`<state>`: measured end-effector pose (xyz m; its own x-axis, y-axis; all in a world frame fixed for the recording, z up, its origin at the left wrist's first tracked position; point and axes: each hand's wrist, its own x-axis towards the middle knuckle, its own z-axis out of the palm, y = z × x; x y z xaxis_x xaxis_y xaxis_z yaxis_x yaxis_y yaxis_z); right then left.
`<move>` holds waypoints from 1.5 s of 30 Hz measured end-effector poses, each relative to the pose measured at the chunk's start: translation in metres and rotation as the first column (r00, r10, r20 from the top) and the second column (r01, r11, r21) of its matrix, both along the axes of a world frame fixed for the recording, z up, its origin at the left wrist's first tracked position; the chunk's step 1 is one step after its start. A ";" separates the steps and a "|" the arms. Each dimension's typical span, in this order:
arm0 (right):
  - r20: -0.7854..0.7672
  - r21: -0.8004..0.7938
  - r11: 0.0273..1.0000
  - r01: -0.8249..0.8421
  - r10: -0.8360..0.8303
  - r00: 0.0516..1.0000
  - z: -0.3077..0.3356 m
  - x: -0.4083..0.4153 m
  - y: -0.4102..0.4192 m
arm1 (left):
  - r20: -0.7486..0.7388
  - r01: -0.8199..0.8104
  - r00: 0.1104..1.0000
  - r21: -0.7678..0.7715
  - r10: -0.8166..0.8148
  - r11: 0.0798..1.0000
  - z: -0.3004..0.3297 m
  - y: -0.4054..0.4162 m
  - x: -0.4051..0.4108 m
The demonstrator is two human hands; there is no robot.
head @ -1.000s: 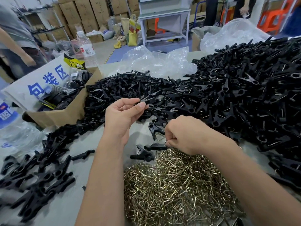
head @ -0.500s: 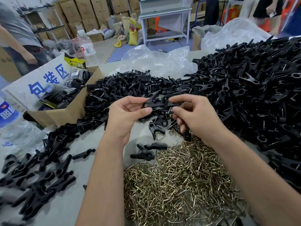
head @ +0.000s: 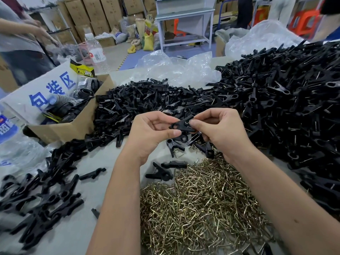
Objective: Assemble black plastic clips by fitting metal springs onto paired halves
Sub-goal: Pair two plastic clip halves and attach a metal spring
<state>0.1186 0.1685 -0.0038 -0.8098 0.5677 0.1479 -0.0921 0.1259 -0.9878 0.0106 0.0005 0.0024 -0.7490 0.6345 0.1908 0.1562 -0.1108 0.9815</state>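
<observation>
Both hands meet above the table's middle around one black clip (head: 181,124). My left hand (head: 150,133) pinches its left end between thumb and fingers. My right hand (head: 219,129) pinches its right end with thumb and forefinger; a second black clip part (head: 193,138) pokes out below its fingers. A thin bit of metal shows at the clip's top, unclear. Below the hands lies a heap of brass-coloured metal springs (head: 202,203). Loose clip halves (head: 132,105) are heaped behind the hands.
A big mound of black clips with springs (head: 287,100) fills the right side. More black clips (head: 44,197) lie at the left. A cardboard box (head: 73,124) with a white sign stands at left, clear plastic bags (head: 176,69) behind. A person stands at far left.
My right hand rose from the spring heap to meet my left hand. Both now pinch one black clip, held slightly higher and closer together than half a second ago.
</observation>
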 end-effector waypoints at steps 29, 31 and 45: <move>-0.235 -0.741 0.454 -0.495 0.515 0.825 0.002 0.010 0.001 | 0.023 0.046 0.998 0.126 -0.050 0.991 0.002 0.000 0.004; -0.299 -0.757 0.367 -0.541 0.541 0.786 0.000 0.011 0.004 | -0.007 0.040 0.999 0.104 -0.039 0.994 0.002 0.000 0.002; -0.417 -0.846 0.056 -0.530 0.551 0.723 0.005 0.011 0.015 | -0.163 0.029 0.986 0.027 -0.024 0.999 0.002 0.008 0.008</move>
